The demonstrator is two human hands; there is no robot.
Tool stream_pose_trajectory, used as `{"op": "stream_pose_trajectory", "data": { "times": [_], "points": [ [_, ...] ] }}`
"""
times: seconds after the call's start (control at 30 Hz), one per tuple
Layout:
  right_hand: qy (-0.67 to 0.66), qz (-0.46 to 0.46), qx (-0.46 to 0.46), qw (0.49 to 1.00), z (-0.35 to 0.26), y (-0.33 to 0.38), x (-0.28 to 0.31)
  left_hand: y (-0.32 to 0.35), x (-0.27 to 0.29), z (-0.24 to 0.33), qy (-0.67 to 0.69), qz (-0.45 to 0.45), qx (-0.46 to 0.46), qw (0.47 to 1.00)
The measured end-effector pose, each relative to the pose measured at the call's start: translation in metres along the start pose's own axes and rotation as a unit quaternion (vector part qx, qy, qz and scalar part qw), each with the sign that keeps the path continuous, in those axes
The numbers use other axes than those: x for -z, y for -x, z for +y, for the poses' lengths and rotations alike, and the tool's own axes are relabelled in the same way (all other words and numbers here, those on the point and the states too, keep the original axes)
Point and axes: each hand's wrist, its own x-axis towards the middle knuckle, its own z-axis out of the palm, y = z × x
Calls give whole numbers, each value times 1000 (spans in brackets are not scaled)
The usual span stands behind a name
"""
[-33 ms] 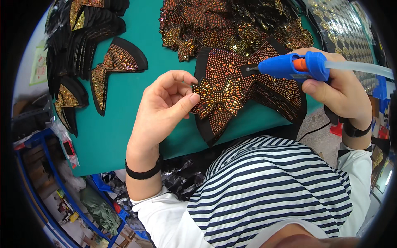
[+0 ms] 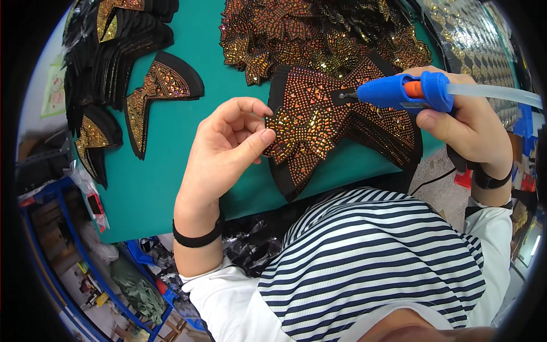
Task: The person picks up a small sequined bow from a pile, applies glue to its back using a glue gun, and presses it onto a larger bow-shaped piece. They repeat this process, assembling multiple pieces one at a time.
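Observation:
Between the thumb and fingertips of my left hand (image 2: 231,142) is the left edge of a beaded bow-shaped patch (image 2: 302,134), with gold and orange stones. It overlaps the left part of a larger black bow-shaped piece (image 2: 370,77) set with copper studs. My right hand (image 2: 470,122) grips a blue hot glue gun (image 2: 404,91) with an orange part and a pale glue stick out of its back. The gun's metal tip points left, at the dark middle of the black piece; whether it touches cannot be made out. More black studded layers lie underneath.
A heap of beaded patches (image 2: 273,34) lies at the far side of the green table (image 2: 165,188). Stacked black studded pieces (image 2: 122,62) fill the left, with a single folded piece (image 2: 151,97) beside them. Shiny sheets of gold patches (image 2: 476,40) are at far right.

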Motion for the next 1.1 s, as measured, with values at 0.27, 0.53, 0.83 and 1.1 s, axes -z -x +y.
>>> {"op": "stream_pose_trajectory", "data": {
  "times": [0.27, 0.53, 0.83, 1.1],
  "points": [
    [-120, -44, 25, 991, -8, -13, 6, 2, -2, 2, 2, 7, 2, 1000],
    [-423, 111, -22, 899, 32, -12, 3, -4, -5, 9, 24, 16, 2, 1000],
    [-686, 80, 45, 721, 73, -6, -45, -44, -55, 20, -54, -48, 12, 997],
    [-597, 77, -9, 798, 69, -5, -60, -45, -53, 14, -173, 71, -24, 982]
  ]
}}
